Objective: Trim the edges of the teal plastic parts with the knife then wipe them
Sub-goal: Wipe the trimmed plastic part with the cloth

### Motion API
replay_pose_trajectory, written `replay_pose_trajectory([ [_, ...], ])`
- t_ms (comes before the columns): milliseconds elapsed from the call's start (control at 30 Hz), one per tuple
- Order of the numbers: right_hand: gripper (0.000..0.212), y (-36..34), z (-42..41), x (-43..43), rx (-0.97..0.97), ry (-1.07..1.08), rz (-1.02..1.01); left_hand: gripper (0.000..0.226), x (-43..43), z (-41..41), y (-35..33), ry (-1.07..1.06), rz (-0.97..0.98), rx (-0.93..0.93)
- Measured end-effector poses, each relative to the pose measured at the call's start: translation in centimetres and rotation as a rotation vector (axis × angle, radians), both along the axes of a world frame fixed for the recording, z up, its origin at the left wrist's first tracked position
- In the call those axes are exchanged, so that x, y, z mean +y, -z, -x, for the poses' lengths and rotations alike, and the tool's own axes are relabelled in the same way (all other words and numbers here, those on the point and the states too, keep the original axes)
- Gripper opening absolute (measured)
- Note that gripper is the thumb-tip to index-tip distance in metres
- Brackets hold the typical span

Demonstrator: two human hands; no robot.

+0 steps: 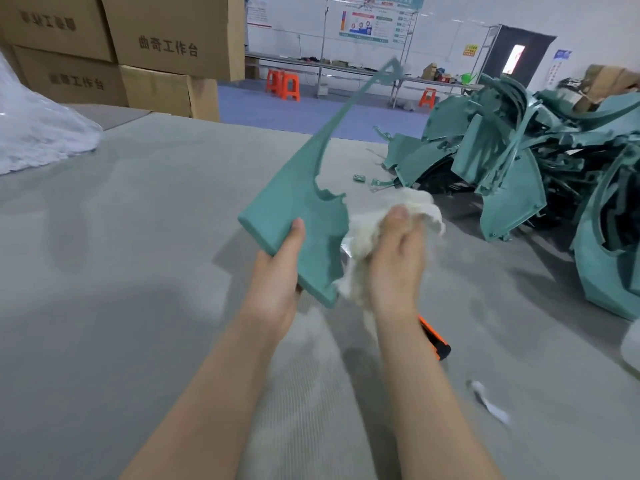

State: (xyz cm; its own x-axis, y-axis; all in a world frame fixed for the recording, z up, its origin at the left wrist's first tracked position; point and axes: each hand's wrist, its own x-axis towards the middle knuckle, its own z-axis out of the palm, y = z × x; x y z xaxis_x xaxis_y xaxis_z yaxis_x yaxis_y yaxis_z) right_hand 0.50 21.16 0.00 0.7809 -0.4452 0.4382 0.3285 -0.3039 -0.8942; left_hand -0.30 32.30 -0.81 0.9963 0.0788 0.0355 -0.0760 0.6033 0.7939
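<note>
My left hand (277, 282) grips the lower edge of a teal plastic part (298, 209), thumb on its face. The part is held up above the table, its thin curved arm pointing up and away. My right hand (398, 258) holds a bunched white cloth (408, 206) against the part's right edge. The orange and black knife (434, 339) lies on the grey table (138, 271) just behind my right wrist, partly hidden by the forearm.
A large heap of teal plastic parts (519, 161) fills the table's right side. A small teal offcut (359, 178) and a white scrap (488, 403) lie loose. Cardboard boxes (166, 46) stack at the far left, with white plastic wrap (38, 133) beside them.
</note>
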Motion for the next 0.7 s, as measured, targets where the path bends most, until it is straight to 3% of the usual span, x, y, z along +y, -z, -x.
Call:
replay_pose_trajectory([
  [67, 0.060, 0.6, 1.3, 3.7, -0.063, -0.249, 0.407, 0.026, -0.2, 0.1, 0.0, 0.128, 0.117, -0.012],
  [133, 0.058, 0.9, 1.3, 5.2, -0.028, -0.277, 0.617, 0.037, 0.2, 0.2, -0.3, 0.269, 0.277, -0.041],
  [233, 0.049, 0.6, -0.1, 4.1, 0.109, -0.170, 0.693, 0.046, 0.6, 0.4, -0.7, 0.344, 0.243, -0.022],
  [300, 0.047, 0.7, -0.3, 3.4, 0.206, -0.208, 0.732, 0.051, 0.5, 0.1, -0.6, 0.352, 0.252, 0.025],
  [433, 0.052, 1.9, 2.9, 5.3, 0.034, -0.480, 0.786, 0.078, 2.3, -0.2, -0.9, 0.359, 0.342, 0.041],
  [633, 0.045, 1.3, 0.8, 3.3, 0.061, -0.199, 0.839, 0.046, 2.4, -0.8, -0.4, 0.220, 0.173, 0.060],
  [700, 0.042, 1.2, 0.9, 2.8, -0.034, -0.164, 0.656, 0.041, 2.4, -0.8, -0.6, 0.192, 0.158, 0.056],
])
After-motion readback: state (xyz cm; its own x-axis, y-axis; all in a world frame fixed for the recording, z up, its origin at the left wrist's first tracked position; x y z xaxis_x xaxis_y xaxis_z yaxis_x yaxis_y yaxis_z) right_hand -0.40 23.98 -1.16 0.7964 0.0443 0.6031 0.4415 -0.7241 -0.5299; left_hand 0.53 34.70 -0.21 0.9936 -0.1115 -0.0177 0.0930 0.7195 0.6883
